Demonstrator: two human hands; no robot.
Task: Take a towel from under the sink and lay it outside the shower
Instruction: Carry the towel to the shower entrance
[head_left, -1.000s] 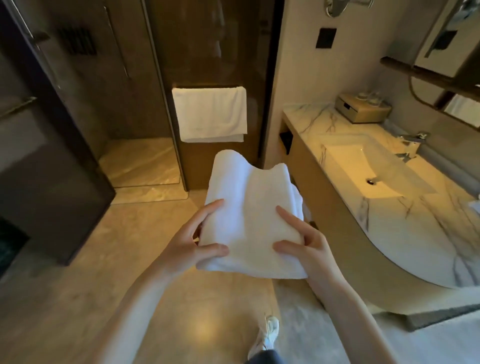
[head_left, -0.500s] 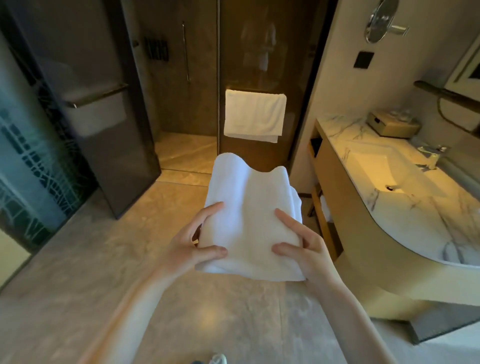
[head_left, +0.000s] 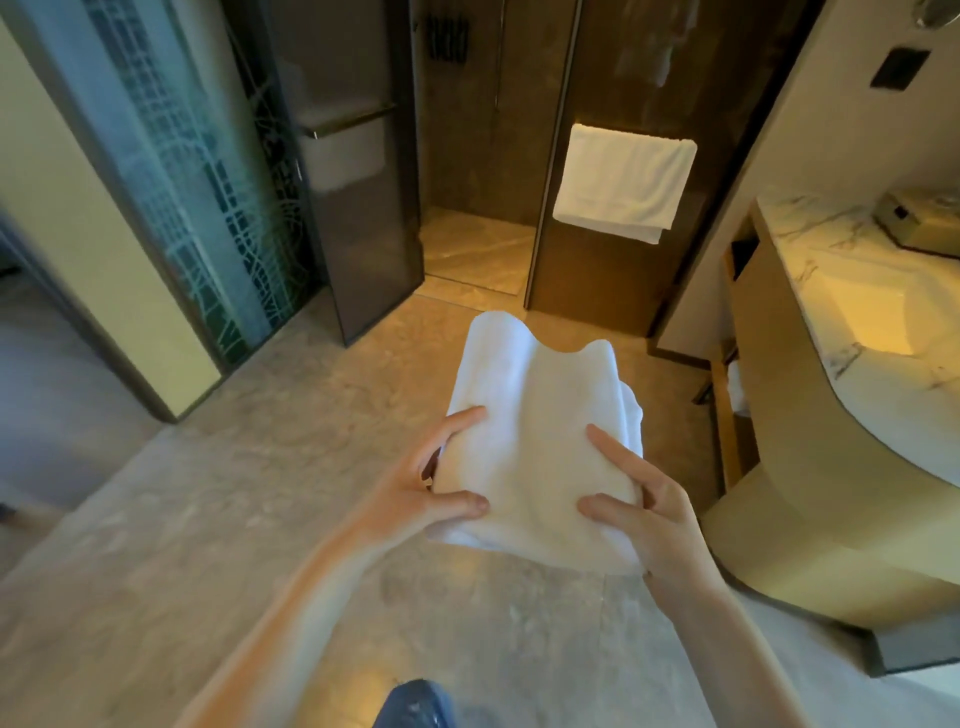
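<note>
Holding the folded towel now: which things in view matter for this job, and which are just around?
Job:
folded towel, held by left hand and right hand
shower doorway
floor before it

Just around:
hanging towel
sink counter
box on it
patterned glass panel

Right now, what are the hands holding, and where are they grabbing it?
A folded white towel, held by both hands at its near end: left hand on the left edge, right hand on the right edge.
</note>
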